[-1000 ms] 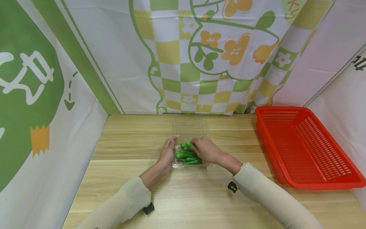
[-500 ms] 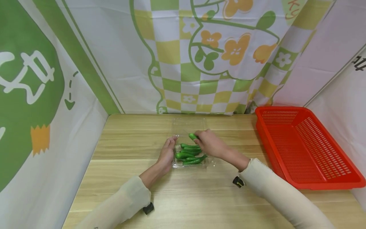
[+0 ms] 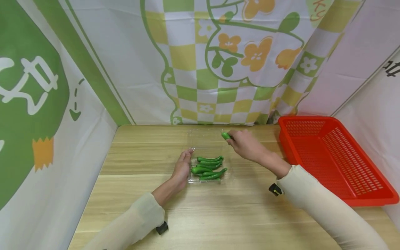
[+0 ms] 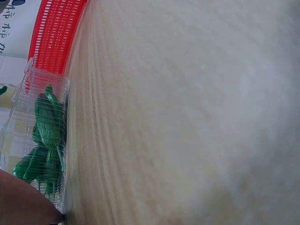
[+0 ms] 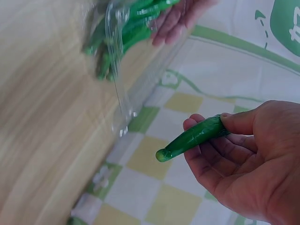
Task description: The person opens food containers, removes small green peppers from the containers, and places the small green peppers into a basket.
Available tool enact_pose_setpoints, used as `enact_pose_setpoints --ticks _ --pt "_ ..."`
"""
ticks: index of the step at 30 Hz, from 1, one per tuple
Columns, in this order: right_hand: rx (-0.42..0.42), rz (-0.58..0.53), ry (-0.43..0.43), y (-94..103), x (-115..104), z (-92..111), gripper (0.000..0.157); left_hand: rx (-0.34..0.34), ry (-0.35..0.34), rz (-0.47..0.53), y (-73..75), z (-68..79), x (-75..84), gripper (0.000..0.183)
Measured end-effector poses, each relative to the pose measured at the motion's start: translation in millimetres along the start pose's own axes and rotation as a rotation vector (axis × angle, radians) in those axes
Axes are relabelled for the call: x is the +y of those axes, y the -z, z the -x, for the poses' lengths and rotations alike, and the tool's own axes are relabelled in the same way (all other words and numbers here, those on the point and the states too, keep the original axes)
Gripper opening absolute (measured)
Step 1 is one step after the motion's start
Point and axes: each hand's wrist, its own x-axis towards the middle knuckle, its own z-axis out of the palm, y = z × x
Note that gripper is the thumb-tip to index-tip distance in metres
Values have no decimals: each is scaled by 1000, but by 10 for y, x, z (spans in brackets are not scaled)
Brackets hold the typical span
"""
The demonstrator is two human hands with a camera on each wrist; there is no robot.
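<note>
A clear plastic box (image 3: 195, 181) stands on the table with its lid (image 3: 204, 137) folded back toward the curtain. Several green chili peppers (image 3: 208, 169) lie inside; in the left wrist view, more peppers (image 4: 49, 126) show through the wall. My left hand (image 3: 181, 169) holds the box at its left side, fingertips near the far left corner. Up and right of the box, my right hand (image 3: 247, 145) pinches one green chili pepper (image 5: 194, 137) between thumb and fingers, its rounded end sticking out. That pepper is in the air, apart from the box.
A red perforated basket (image 3: 322, 163) stands at the right of the wooden table (image 3: 200, 215). Behind the table hangs a checkered, flowered curtain (image 3: 212, 90). White cloth with green print (image 3: 34, 104) borders the left.
My right hand has lifted one pepper out of the box and carried it up and to the right. The left hand and the box have stayed in place.
</note>
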Motion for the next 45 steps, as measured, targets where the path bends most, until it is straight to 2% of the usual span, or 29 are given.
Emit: enact_pose_setpoints --ticks 7,14,21,30,35,42,45 --pt "90 114 -5 320 132 40 29 -6 7 -3 9 5 5 46" --pt "110 156 -62 660 276 104 35 -3 15 -4 2 6 7 46" --pt "130 189 -98 943 437 178 16 12 13 2 -3 9 5 46" --pt "161 214 -186 1199 758 283 18 7 13 0 2 16 16 46" --pt "146 202 -243 1330 984 340 23 16 4 -5 -8 15 9 46" --pt "154 233 -265 1434 1330 435 25 16 14 -11 -13 36 25 46" --pt "148 228 -280 1447 1472 483 30 14 12 -11 -21 38 30 46"
